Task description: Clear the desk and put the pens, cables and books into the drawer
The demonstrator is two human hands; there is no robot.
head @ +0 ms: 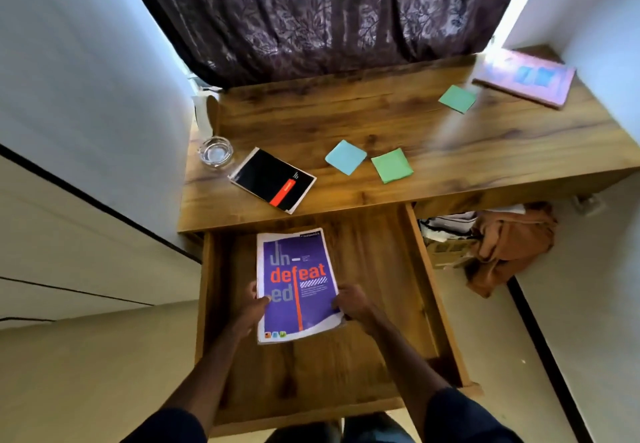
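Note:
A purple book point(298, 283) with orange lettering lies inside the open wooden drawer point(391, 304), pulled out below the desk. My left hand point(251, 307) grips its left edge and my right hand point(353, 304) grips its lower right edge. On the wooden desk point(433, 152) lies a black book point(272, 179) with a red stripe, near the front left. At the far right corner of the desk rests a pink book point(524, 77). No pens or cables are visible.
A glass ashtray point(215, 152) stands at the desk's left edge. One blue sticky pad point(345, 157) and two green ones point(392, 165) point(457, 98) lie on the desk. A dark curtain point(325, 13) hangs behind. Brown cloth point(509, 242) sits under the desk at right.

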